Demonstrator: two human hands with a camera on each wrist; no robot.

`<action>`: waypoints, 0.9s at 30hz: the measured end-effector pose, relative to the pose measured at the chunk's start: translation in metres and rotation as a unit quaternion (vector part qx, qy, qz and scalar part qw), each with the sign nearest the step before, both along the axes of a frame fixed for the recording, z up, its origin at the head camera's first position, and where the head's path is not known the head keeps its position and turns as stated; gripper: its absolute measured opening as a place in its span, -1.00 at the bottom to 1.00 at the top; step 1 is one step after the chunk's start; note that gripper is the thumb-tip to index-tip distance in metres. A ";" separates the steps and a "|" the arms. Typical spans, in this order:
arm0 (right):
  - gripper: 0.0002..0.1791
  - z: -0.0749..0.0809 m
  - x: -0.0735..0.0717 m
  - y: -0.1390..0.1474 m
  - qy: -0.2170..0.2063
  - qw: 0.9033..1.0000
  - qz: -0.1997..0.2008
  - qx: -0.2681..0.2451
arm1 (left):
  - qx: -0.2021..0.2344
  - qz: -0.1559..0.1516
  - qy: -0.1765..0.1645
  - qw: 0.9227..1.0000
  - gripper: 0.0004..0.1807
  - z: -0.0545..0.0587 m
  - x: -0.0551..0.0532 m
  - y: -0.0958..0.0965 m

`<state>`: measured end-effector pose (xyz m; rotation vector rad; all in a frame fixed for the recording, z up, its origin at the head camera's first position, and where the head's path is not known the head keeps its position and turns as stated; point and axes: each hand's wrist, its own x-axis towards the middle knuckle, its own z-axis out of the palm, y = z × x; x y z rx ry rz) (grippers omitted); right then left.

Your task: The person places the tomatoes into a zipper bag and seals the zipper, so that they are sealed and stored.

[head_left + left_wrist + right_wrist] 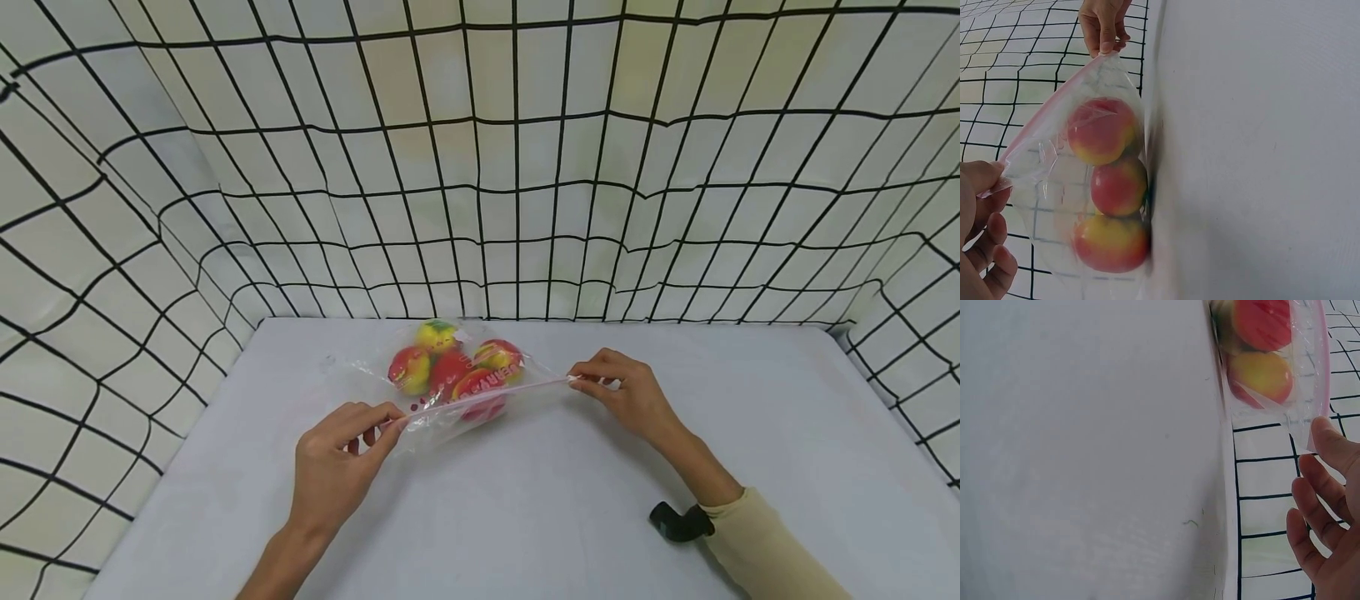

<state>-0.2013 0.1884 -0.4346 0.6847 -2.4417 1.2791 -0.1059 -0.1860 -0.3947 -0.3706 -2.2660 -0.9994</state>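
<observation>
A clear zip-top plastic bag (536,387) with a pink strip along its top edge and red print is on the white table. Inside it lie several round red-and-yellow fruits (450,372); their exact kind is hard to tell. My left hand (333,462) pinches the left end of the strip between thumb and forefinger, its other fingers curled loosely. At the opposite end, my right hand (630,398) pinches the corner with thumb and fingertips. The strip is stretched straight between both hands, raised toward me. Whether the seal is closed along its length cannot be seen.
Black netting (517,192) over pale walls encloses the white table (525,517) at the back and both sides. A black curved piece (678,523) shows beside the right sleeve (765,550). Bare table surface lies in front of the bag.
</observation>
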 end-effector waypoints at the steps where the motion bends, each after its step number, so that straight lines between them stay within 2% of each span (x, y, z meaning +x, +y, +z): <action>1: -0.80 0.000 0.000 0.000 0.000 1.000 -0.001 0.000 | -0.003 0.000 -0.001 1.000 -0.76 0.000 0.000 0.000; 6: -0.80 -0.002 -0.002 0.002 -0.010 1.000 -0.007 0.001 | -0.009 -0.008 0.013 1.000 -0.76 -0.001 0.000 0.004; 13: -0.82 -0.004 -0.007 0.006 -0.024 1.000 -0.017 0.008 | 0.000 -0.037 0.024 0.999 -0.76 -0.004 -0.001 0.010; 18: -0.84 -0.003 -0.009 0.010 -0.067 0.997 -0.034 0.018 | 0.005 -0.060 0.016 0.998 -0.77 -0.008 -0.002 0.018; 22: -0.83 -0.003 -0.011 0.013 -0.108 0.993 -0.044 0.025 | 0.020 -0.065 0.007 0.998 -0.79 -0.010 -0.004 0.026; 27: -0.76 -0.001 -0.013 0.017 -0.135 0.989 -0.045 0.040 | 0.031 -0.076 -0.002 0.997 -0.80 -0.011 -0.005 0.038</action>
